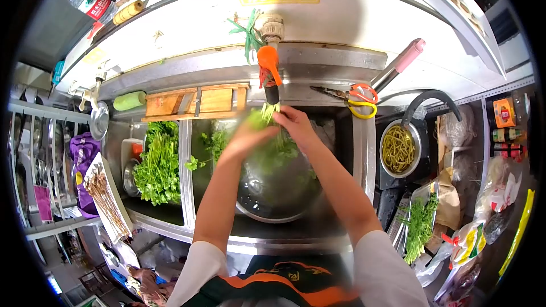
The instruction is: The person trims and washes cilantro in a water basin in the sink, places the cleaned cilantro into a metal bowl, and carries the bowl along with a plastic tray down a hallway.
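Under the tap's black nozzle, a bunch of leafy greens with pale stems hangs over a large metal bowl in the middle sink basin. My right hand is closed, its fingertips pinching the stems just below the nozzle. Blurred by motion, my left hand lies against the same bunch from the left; its fingers are smeared. The bunch's leaves trail down over the bowl, also blurred. Loose green sprigs lie at the basin's left side.
Another pile of greens fills the left basin. A wooden slicer board spans the basins' back edge. Scissors rest on the ledge at right. Beyond them stands a pot of green beans. Skewers lie in a tray at left.
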`<control>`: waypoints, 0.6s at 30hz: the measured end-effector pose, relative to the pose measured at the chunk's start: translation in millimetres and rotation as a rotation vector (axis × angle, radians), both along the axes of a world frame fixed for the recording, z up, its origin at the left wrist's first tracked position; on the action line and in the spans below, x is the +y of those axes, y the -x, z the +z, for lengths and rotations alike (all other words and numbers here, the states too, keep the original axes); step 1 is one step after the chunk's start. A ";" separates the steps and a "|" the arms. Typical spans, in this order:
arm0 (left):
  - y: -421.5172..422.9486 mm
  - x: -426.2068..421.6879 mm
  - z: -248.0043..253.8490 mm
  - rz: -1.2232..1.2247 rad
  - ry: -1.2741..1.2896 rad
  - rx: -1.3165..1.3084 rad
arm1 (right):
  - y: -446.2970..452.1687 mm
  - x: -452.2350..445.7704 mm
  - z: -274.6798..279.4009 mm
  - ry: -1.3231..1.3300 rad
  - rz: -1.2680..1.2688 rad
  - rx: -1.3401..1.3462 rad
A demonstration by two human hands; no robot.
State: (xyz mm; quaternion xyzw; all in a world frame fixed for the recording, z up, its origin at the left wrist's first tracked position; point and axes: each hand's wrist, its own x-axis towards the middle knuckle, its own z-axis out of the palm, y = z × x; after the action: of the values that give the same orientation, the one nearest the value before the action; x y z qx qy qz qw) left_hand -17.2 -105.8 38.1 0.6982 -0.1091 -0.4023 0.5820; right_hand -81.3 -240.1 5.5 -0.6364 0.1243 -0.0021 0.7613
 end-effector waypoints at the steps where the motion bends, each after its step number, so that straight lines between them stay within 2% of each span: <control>1: 0.1 -0.7 0.7 0.049 0.080 0.059 | -3.4 1.0 -1.5 -0.217 -0.064 0.023; 2: -1.2 -1.1 2.2 0.049 0.079 0.057 | -5.5 0.8 -2.9 -0.434 -0.129 0.047; 3: -2.4 -2.1 3.6 0.096 0.079 0.105 | -4.8 -1.3 4.1 -0.559 -0.077 0.045; 4: -2.1 -2.7 3.9 0.143 0.078 0.155 | -4.1 -0.9 10.6 -0.559 -0.079 0.047; 6: -0.1 -6.4 -2.5 0.162 0.077 0.139 | -4.4 1.0 19.7 -0.737 -0.060 0.198; 7: -0.5 -8.7 -4.0 0.098 0.015 0.041 | -5.1 0.7 16.8 -0.811 0.087 0.101; 8: -0.8 -10.1 -6.5 0.035 -0.048 -0.056 | -5.9 3.7 16.9 -0.810 0.088 0.102; 10: 1.8 -14.2 0.7 0.044 0.017 -0.092 | -8.6 13.6 21.0 -0.169 0.007 0.090; 12: 6.4 -16.3 12.0 -0.215 -0.259 -0.711 | -13.3 13.9 3.3 -0.103 -0.036 0.057; 13: 7.8 -15.2 1.6 -0.213 -0.463 -0.736 | -17.2 13.8 -4.8 -0.291 -0.116 0.046; 14: 5.2 -11.3 -7.3 -0.211 -0.465 -0.734 | -19.5 13.3 -12.9 -0.478 -0.197 0.034; 16: -3.5 -0.6 -9.3 -0.094 -0.040 -0.134 | -16.1 6.7 -10.7 -0.535 -0.172 0.096; 17: -7.2 4.7 -10.3 -0.069 -0.030 -0.144 | -16.6 4.2 -9.7 -0.658 -0.167 0.100; 18: -5.7 4.8 22.0 -0.019 0.003 0.038 | -17.6 2.0 -8.1 -0.781 -0.160 0.103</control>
State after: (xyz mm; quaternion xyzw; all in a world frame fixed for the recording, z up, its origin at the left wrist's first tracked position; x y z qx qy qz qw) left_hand -11.5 -101.0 60.1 0.6885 -0.1052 -0.4209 0.5811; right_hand -63.7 -238.1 -2.6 -0.2868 0.2031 0.0179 0.9360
